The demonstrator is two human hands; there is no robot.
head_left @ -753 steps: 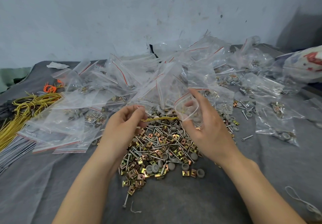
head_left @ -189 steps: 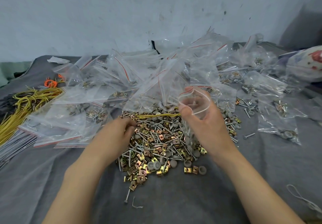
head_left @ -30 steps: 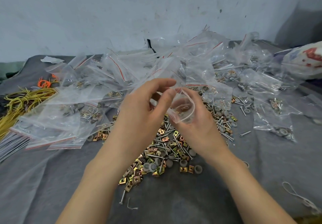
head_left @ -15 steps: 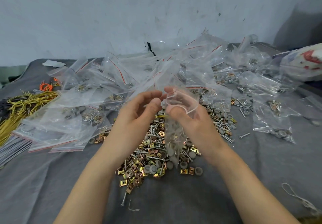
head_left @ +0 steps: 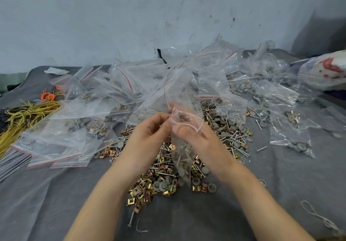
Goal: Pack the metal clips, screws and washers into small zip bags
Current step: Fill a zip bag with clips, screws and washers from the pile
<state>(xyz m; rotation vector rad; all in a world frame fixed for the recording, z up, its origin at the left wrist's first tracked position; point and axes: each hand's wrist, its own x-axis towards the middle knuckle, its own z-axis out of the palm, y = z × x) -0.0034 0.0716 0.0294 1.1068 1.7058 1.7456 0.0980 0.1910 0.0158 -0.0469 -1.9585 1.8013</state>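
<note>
A small clear zip bag [head_left: 182, 152] hangs upright over the pile, holding screws and grey washers in its lower part. My right hand [head_left: 202, 143] grips its upper edge, thumb across the front below the mouth. My left hand [head_left: 148, 137] pinches the bag's left top edge with curled fingers. Under both hands lies a heap of brass-coloured metal clips, screws and grey washers [head_left: 161, 180] on the grey cloth [head_left: 56, 203].
Many clear zip bags [head_left: 131, 91], some filled, are heaped behind and to the left. More filled bags [head_left: 292, 139] lie right. Yellow wire ties [head_left: 20, 117] sit at far left, a loose screw [head_left: 131, 219] in front and a printed sack [head_left: 325, 72] far right.
The bag has dropped lower and now hangs straight down. My left hand has closed in and pinches its top edge; earlier its fingers were apart beside the mouth.
</note>
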